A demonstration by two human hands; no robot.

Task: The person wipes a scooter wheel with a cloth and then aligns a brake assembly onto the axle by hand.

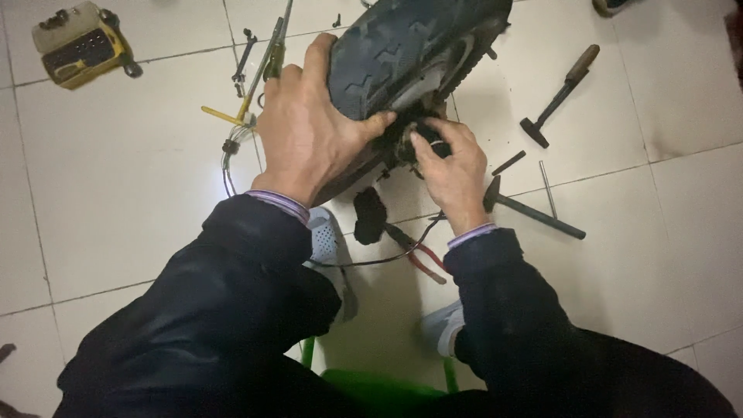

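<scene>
Small tyred wheel [410, 54] stands on edge on white tile floor [116, 193], top centre, tread facing cam. Long axis runs diag, lower-left to upper-right; top end cut by frame edge. Left hand [309, 131] spread wide over lower tread, palm flat on rubber, thumb hooked toward hub — gripping tyre. Right hand [453, 166] just beside, at hub under the wheel, fingers curled round a dark part there; what exactly it pinches, can't tell. Hands nearly touching.

Room: open tile far left & far right. Close in it's crowded. Two hammers [553, 97] to the right w/ a thin rod [547, 190] between, red-handled pliers [422, 259] + black cable below right wrist, wrench & yellow-handled tools [255, 66] upper left behind left hand. Yellow tool case [81, 42] in far top-left corner, well apart. Green stool edge [371, 383] at bottom.
</scene>
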